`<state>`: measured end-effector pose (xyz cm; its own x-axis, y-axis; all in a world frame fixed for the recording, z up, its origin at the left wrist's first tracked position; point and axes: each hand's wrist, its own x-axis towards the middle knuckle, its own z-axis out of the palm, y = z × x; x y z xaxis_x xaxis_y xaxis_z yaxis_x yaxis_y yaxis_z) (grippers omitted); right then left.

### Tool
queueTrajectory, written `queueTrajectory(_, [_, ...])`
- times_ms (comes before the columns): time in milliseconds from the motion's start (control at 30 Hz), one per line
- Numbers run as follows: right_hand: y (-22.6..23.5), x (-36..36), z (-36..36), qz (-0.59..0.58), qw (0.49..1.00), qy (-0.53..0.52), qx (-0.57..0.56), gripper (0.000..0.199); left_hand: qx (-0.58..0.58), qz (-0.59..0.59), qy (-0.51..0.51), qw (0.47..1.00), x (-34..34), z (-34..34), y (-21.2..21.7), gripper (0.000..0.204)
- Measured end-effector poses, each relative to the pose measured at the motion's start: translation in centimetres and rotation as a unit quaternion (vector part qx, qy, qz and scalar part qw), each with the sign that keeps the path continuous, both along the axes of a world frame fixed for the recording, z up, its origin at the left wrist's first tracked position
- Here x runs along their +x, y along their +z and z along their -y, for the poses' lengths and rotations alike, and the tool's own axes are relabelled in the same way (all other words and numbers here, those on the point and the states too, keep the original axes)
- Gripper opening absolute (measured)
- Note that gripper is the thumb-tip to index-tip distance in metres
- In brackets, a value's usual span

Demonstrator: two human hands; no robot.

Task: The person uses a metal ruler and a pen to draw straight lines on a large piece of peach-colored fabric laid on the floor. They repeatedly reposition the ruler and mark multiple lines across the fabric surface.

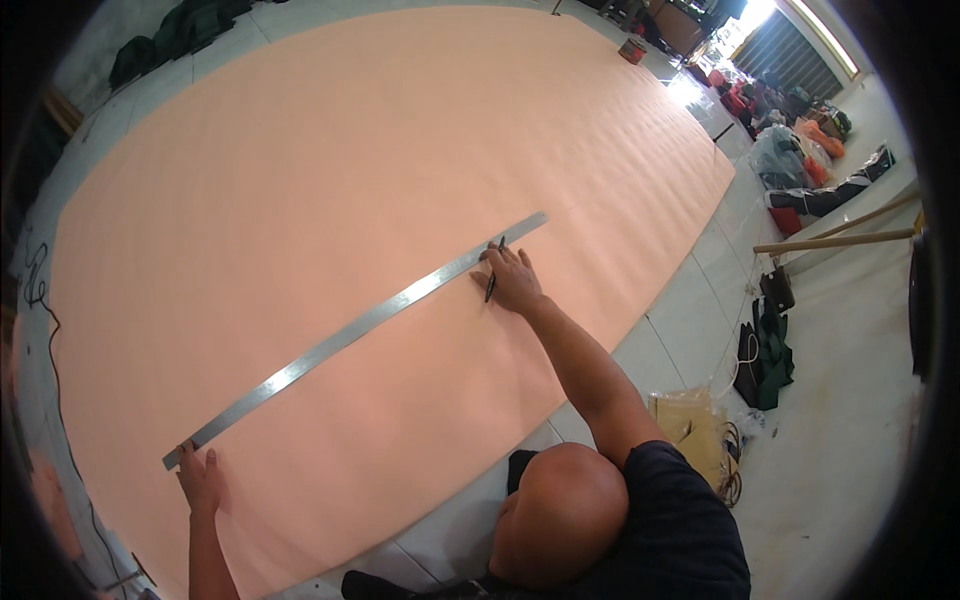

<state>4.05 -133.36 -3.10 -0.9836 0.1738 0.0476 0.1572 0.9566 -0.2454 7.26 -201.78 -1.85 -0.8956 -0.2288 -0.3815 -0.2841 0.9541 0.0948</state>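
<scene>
A large peach-coloured sheet lies spread over the tiled floor. A long metal straightedge rests diagonally on it. My left hand comes in from the lower edge and presses flat on the sheet at the straightedge's near left end. A co-worker in a dark shirt crouches at the lower middle. That person's outstretched hand holds a dark pen against the straightedge near its far end. My right hand is not visible.
White tiled floor borders the sheet on the right. Dark bags, a yellowish plastic bag and wooden poles lie there. A black cable runs along the left edge. A red can and piled bags sit far back.
</scene>
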Motion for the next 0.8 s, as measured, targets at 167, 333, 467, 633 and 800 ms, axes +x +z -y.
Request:
queueTrajectory(167, [2.2, -1.4, -3.7, -0.002, 0.997, -0.029, -0.069, 0.041, 0.028, -0.052, -0.035, 0.998, 1.6, -2.4, 1.7, 0.071])
queueTrajectory(333, [0.4, -1.5, -5.7, -0.034, 0.995, -0.070, -0.062, 0.042, 0.051, -0.049, -0.044, 0.997, 1.1, -4.6, 0.1, 0.069])
queueTrajectory(467, [-0.9, -0.8, -6.0, -0.059, 0.996, -0.057, -0.036, 0.043, 0.058, -0.044, -0.024, 0.997, 0.2, -5.3, -0.1, 0.069])
queueTrajectory(633, [-1.0, -0.6, -6.5, -0.088, 0.994, -0.064, -0.025, 0.045, 0.073, -0.011, -0.006, 0.997, -0.2, -4.6, 1.0, 0.072])
queueTrajectory(800, [-1.1, -1.7, -7.1, -0.096, 0.990, -0.084, -0.061, 0.047, 0.053, -0.047, 0.065, 0.995, -2.1, -2.7, -2.6, 0.081])
